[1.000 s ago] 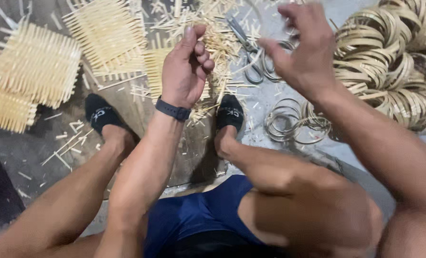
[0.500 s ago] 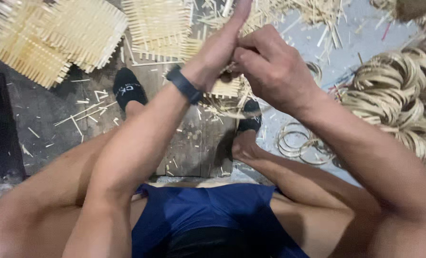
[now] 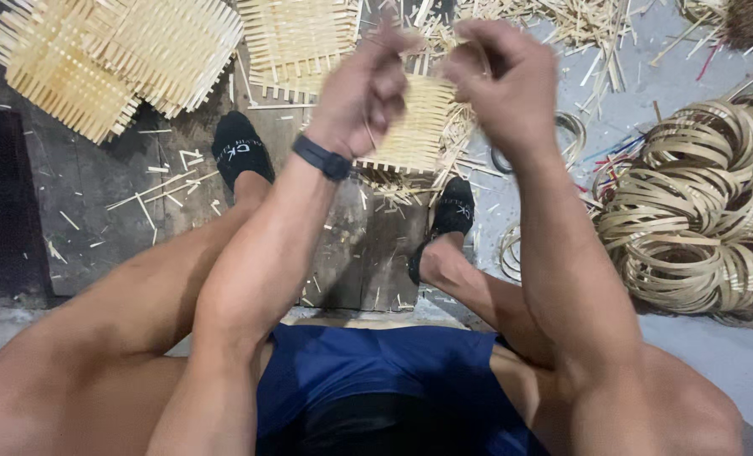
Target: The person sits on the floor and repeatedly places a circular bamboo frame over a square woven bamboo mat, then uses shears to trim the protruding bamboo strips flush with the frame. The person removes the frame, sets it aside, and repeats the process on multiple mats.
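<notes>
On your far left the floor is dark and mostly bare, with only little bits of stick lying on it. That is the most open room you have. Up in the left corner, two woven mats lie on top of each other, and their stick ends poke out past the edges.

Your left foot in a black sock rests just below those mats.

Your left hand is lifted up over the floor. Its fingers are curled in tight, like a pinch. It looks blurry, so you cannot tell what it grips. A dark band sits on that wrist.

Right under and between your hands lies a small woven mat, near your right foot. Another mat lies above it.

Your right hand is up too, close beside the left but not touching. Its fingers are bent and pinched as well, and what they hold is too blurry to see.

On your far right a big pile of thin coiled strips fills the floor, so there is little room there.
</notes>
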Demonstrator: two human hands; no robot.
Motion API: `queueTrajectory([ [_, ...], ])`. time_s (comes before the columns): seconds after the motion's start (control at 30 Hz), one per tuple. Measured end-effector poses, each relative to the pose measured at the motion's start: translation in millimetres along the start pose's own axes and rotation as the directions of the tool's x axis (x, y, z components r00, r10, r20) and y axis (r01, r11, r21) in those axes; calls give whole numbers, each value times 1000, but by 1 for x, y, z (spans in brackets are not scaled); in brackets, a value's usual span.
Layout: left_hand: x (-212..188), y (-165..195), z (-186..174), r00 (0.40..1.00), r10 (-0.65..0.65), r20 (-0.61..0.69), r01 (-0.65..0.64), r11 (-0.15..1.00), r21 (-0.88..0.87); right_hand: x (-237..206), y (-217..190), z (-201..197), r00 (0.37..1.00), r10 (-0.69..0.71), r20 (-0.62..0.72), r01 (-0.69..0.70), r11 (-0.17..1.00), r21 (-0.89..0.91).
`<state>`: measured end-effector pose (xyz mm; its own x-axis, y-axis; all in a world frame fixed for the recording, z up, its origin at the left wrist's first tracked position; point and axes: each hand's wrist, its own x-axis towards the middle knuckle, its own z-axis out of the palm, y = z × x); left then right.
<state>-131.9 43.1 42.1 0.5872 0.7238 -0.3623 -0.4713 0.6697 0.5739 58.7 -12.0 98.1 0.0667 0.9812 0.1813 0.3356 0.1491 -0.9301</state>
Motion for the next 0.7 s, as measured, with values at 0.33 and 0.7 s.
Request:
queueTrajectory([
  [0.33,5,20,-23,973,-158,-166,170,983,64,-22,71,-3,824,414,385,-526,309,793],
  [0.7,26,-10,-57,917,-43,-395,38,999,-21,-36,102,10,813,575,89,-551,710,438],
])
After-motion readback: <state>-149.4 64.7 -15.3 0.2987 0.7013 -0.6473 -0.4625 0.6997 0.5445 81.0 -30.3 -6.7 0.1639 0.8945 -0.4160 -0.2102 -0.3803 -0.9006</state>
